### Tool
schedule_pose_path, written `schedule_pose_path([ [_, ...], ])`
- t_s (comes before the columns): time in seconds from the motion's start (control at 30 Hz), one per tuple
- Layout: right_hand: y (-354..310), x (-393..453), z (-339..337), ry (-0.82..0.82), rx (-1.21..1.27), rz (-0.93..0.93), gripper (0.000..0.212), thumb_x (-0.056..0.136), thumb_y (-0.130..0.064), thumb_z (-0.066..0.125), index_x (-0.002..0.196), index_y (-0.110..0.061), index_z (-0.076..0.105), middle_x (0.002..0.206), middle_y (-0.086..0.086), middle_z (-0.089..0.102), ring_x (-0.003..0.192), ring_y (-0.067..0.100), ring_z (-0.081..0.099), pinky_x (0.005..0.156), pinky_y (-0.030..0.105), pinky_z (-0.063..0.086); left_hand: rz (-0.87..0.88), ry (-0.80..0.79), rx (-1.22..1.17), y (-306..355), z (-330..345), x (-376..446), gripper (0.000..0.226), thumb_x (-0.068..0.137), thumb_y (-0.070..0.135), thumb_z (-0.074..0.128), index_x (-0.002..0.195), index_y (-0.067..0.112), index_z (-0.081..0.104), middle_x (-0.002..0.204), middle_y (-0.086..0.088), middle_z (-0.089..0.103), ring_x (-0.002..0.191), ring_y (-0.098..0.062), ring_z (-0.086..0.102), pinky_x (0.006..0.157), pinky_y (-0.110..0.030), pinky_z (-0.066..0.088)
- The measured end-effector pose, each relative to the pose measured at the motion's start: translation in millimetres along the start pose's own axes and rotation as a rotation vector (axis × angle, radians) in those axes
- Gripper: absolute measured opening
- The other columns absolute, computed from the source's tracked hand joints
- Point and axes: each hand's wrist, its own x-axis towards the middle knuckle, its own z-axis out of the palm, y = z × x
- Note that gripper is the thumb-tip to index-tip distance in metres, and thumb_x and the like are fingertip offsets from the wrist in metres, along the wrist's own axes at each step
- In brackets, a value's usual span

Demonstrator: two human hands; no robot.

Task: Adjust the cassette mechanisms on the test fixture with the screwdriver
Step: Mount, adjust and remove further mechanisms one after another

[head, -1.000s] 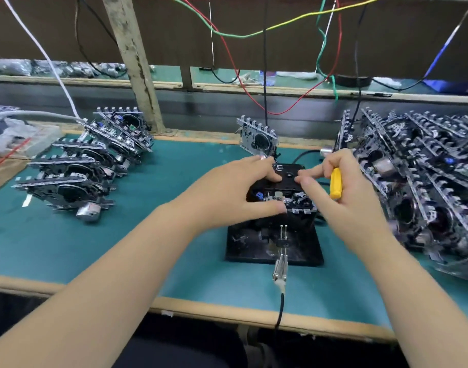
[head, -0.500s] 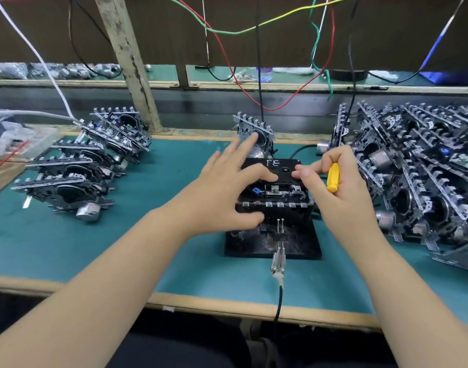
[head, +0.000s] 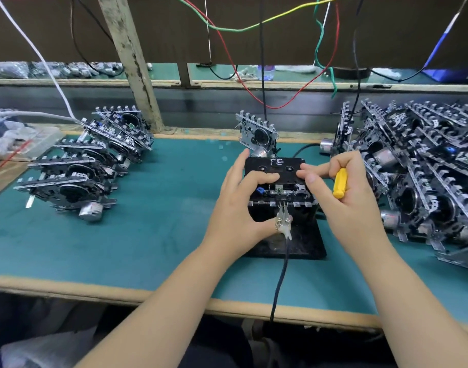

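Observation:
A black cassette (head: pixel 276 166) marked "FE" lies on top of a cassette mechanism (head: pixel 280 193) that sits on the black test fixture (head: pixel 304 245) at the table's middle. My left hand (head: pixel 235 208) grips the mechanism from the left, with its forefinger on the cassette and its thumb at the front beside a metal clip (head: pixel 283 221). My right hand (head: pixel 344 205) holds a yellow-handled screwdriver (head: pixel 339 183) in its curled fingers. Its thumb and forefinger touch the cassette's right end. The screwdriver's blade is hidden.
Several finished mechanisms (head: pixel 76 171) are stacked at the left and a large pile of mechanisms (head: pixel 424 176) at the right. One more mechanism (head: pixel 256 134) stands upright behind the fixture. A black cable (head: pixel 279 282) runs from the clip over the table's front edge (head: pixel 148 293). Coloured wires hang overhead.
My left hand's raised, spread fingers have come down round the cassette and its thumb has dropped to the clip. My right hand has stayed at the cassette's right end with the screwdriver.

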Motion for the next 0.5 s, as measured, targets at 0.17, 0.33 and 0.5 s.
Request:
schedule_pose_path([
  [0.17, -0.3, -5.7, -1.5, -0.018, 0.005, 0.047, 0.022, 0.097, -0.029, 0.060, 0.091, -0.030, 0.039, 0.105, -0.011, 0.076, 0.115, -0.001, 0.065, 0.097, 0.031, 0.046, 0.053, 0.035, -0.037, -10.1, 6.5, -10.9, 0.061, 0.069, 0.041, 0.088, 0.117, 0.057, 0.055, 0.166, 0.027, 0.001, 0.151, 0.006, 0.012, 0.110, -0.023, 0.032],
  [0.33, -8.5, 15.2, -7.6, 0.002, 0.091, 0.063, 0.049, 0.079, -0.089, 0.041, 0.097, -0.046, 0.059, 0.108, -0.013, 0.071, 0.108, -0.001, 0.067, 0.094, 0.017, 0.040, 0.085, 0.064, -0.028, -15.7, 5.7, -0.6, 0.060, 0.068, 0.058, 0.082, 0.121, 0.062, 0.053, 0.162, 0.034, 0.004, 0.152, -0.002, 0.018, 0.116, -0.044, 0.037],
  [0.5, -22.0, 30.2, -14.3, 0.034, 0.168, 0.078, 0.047, 0.074, -0.083, 0.061, 0.095, -0.041, 0.055, 0.069, -0.004, 0.057, 0.067, 0.012, 0.053, 0.078, 0.037, 0.042, 0.074, 0.049, -0.048, -10.1, 3.0, 0.4, 0.060, 0.068, 0.063, 0.081, 0.122, 0.061, 0.053, 0.160, 0.037, 0.003, 0.151, 0.002, 0.015, 0.118, -0.042, 0.033],
])
